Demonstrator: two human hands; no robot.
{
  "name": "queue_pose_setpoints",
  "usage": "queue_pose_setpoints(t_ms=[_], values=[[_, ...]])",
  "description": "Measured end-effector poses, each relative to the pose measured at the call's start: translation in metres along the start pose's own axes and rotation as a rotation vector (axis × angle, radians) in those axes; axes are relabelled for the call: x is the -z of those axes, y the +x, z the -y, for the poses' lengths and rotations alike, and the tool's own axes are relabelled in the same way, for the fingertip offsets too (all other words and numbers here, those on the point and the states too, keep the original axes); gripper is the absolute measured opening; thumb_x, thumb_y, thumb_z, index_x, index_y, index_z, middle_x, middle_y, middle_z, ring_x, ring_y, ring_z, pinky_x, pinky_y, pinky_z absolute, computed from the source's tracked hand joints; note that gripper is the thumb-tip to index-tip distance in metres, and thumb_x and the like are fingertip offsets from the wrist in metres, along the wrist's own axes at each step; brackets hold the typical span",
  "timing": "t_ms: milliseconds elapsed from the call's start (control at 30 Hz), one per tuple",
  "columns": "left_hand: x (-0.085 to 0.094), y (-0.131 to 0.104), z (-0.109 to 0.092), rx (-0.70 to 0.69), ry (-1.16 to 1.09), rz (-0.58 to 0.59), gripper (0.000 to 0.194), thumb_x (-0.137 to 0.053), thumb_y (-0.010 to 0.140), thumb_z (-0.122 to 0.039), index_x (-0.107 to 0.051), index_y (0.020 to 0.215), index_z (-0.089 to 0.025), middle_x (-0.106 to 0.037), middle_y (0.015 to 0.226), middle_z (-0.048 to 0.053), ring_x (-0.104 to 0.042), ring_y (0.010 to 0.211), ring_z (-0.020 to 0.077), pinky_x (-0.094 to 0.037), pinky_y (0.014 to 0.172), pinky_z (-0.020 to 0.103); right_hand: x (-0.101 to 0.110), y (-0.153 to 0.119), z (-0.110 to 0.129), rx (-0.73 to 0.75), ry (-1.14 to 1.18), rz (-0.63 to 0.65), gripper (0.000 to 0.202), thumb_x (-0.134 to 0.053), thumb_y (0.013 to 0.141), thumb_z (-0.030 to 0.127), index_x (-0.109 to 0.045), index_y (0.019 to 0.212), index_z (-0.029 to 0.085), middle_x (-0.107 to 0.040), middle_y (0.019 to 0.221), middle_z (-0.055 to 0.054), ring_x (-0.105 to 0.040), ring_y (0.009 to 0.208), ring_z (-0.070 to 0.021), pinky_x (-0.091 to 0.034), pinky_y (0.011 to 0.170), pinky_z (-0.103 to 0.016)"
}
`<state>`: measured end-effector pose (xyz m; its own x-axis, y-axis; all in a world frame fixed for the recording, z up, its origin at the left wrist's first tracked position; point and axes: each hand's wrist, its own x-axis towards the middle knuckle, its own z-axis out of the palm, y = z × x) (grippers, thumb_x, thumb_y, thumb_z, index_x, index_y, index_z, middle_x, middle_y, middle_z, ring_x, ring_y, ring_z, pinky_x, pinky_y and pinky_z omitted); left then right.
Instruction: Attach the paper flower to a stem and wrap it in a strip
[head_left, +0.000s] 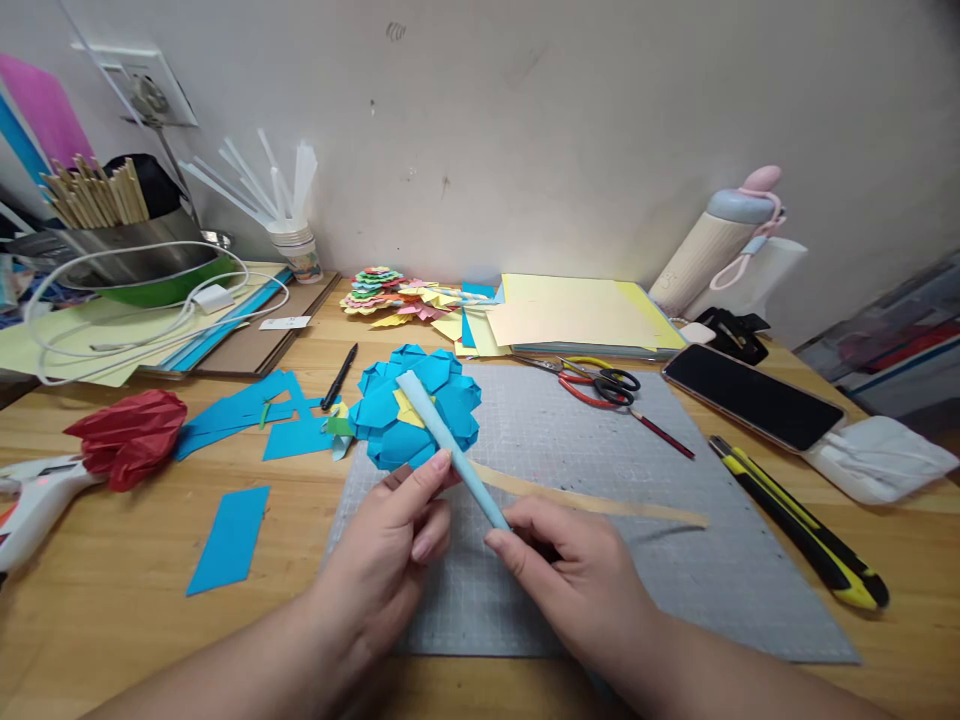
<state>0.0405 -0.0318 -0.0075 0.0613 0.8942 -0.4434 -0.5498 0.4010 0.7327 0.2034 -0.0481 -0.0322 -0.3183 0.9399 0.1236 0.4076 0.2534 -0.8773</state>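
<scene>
A pale blue rolled paper tube (469,478) slants across the middle of the view. My left hand (397,550) pinches it near its middle between thumb and fingers. The fingers of my right hand (577,565) close round its lower end. Behind the tube's upper end is a blue folded-paper flower (375,412) with a yellow patch at its centre. Whether the tube is fixed to the flower, I cannot tell. Beyond my hands, a tan paper strip (600,500) lies across the grey cutting mat (720,590).
On the right are a utility knife (802,530), a phone (754,397), scissors (611,385) and a red pencil (664,435). Left lie blue paper pieces (229,540), a black pen (340,376) and a glue gun (37,505) by red crumpled paper (135,435). Paper sheets (585,312) lie behind.
</scene>
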Motion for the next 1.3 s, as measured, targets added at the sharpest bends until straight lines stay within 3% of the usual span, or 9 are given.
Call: queue_pose_setpoints(t_ms=[100, 233, 400, 500, 600, 733, 1033, 1200, 1300], values=[[0.000, 0.000, 0.000, 0.000, -0.026, -0.025, 0.035, -0.084, 0.061, -0.037, -0.061, 0.071, -0.012, -0.063, 0.065, -0.004, -0.029, 0.030, -0.0042, -0.018, 0.034, 0.014, -0.005, 0.003, -0.001, -0.191, 0.258, 0.000, 0.020, -0.061, 0.083, 0.035, -0.060, 0.071, 0.019, -0.051, 0.059, 0.004, -0.050, 0.055, -0.0108, -0.038, 0.052, -0.024], [0.001, 0.000, -0.001, -0.005, -0.036, -0.041, 0.035, -0.083, 0.061, -0.037, -0.061, 0.071, -0.012, -0.062, 0.063, -0.005, -0.028, 0.030, -0.0040, -0.017, 0.033, 0.014, -0.010, 0.007, -0.001, -0.471, 0.656, 0.127, 0.032, -0.066, 0.078, 0.048, -0.055, 0.084, 0.018, -0.052, 0.060, 0.007, -0.050, 0.040, -0.0076, -0.034, 0.037, -0.019], [0.002, 0.000, -0.004, -0.046, -0.008, -0.033, 0.033, -0.080, 0.065, -0.039, -0.061, 0.074, -0.014, -0.055, 0.057, -0.007, -0.025, 0.032, -0.0032, -0.015, 0.034, 0.015, -0.012, 0.006, 0.000, -0.490, 0.867, 0.228, 0.041, -0.070, 0.075, 0.048, -0.052, 0.095, 0.017, -0.059, 0.063, 0.005, -0.046, 0.035, -0.0033, -0.030, 0.032, -0.014], [0.002, 0.000, -0.005, -0.073, 0.045, -0.036, 0.032, -0.077, 0.068, -0.041, -0.060, 0.075, -0.015, -0.046, 0.050, -0.009, -0.023, 0.033, -0.0018, -0.014, 0.035, 0.015, -0.013, 0.005, 0.000, -0.519, 0.862, 0.318, 0.044, -0.067, 0.076, 0.054, -0.049, 0.094, 0.018, -0.059, 0.053, 0.005, -0.049, 0.031, -0.0066, -0.032, 0.029, -0.015], [0.002, 0.000, -0.005, -0.095, 0.089, -0.046, 0.033, -0.076, 0.067, -0.043, -0.059, 0.072, -0.015, -0.042, 0.046, -0.010, -0.022, 0.034, -0.0014, -0.012, 0.036, 0.016, -0.014, 0.002, 0.000, -0.557, 0.807, 0.315, 0.051, -0.068, 0.072, 0.058, -0.048, 0.096, 0.018, -0.058, 0.051, 0.007, -0.050, 0.030, -0.0076, -0.035, 0.029, -0.015], [0.001, -0.002, -0.004, -0.150, 0.155, -0.040, 0.033, -0.073, 0.070, -0.044, -0.061, 0.075, -0.014, -0.052, 0.053, -0.007, -0.022, 0.034, -0.0024, -0.011, 0.037, 0.017, -0.016, -0.001, 0.000, -0.590, 0.784, 0.307, 0.061, -0.070, 0.067, 0.062, -0.045, 0.102, 0.019, -0.058, 0.051, 0.009, -0.051, 0.030, -0.0072, -0.035, 0.030, -0.014], [0.000, -0.002, -0.005, -0.157, 0.122, 0.002, 0.033, -0.078, 0.068, -0.043, -0.061, 0.071, -0.014, -0.048, 0.054, -0.009, -0.023, 0.034, -0.0038, -0.012, 0.036, 0.014, -0.011, 0.003, 0.004, -0.551, 0.855, 0.334, 0.050, -0.068, 0.073, 0.058, -0.045, 0.095, 0.019, -0.059, 0.051, 0.007, -0.051, 0.030, -0.0079, -0.036, 0.029, -0.014], [0.003, -0.002, -0.004, -0.142, 0.110, 0.010, 0.036, -0.075, 0.070, -0.048, -0.065, 0.076, -0.013, -0.061, 0.067, -0.002, -0.024, 0.034, -0.0053, -0.010, 0.037, 0.014, -0.012, 0.002, 0.002, -0.549, 0.782, 0.288, 0.050, -0.066, 0.073, 0.058, -0.046, 0.096, 0.019, -0.057, 0.051, 0.008, -0.050, 0.030, -0.0074, -0.035, 0.029, -0.014], [0.004, -0.002, -0.005, -0.127, 0.082, 0.006, 0.032, -0.075, 0.072, -0.044, -0.065, 0.075, -0.014, -0.049, 0.056, -0.007, -0.023, 0.034, -0.0038, -0.008, 0.037, 0.016, -0.014, 0.000, 0.000, -0.561, 0.708, 0.263, 0.048, -0.065, 0.075, 0.057, -0.048, 0.099, 0.019, -0.055, 0.052, 0.009, -0.048, 0.030, -0.0062, -0.033, 0.029, -0.014]])
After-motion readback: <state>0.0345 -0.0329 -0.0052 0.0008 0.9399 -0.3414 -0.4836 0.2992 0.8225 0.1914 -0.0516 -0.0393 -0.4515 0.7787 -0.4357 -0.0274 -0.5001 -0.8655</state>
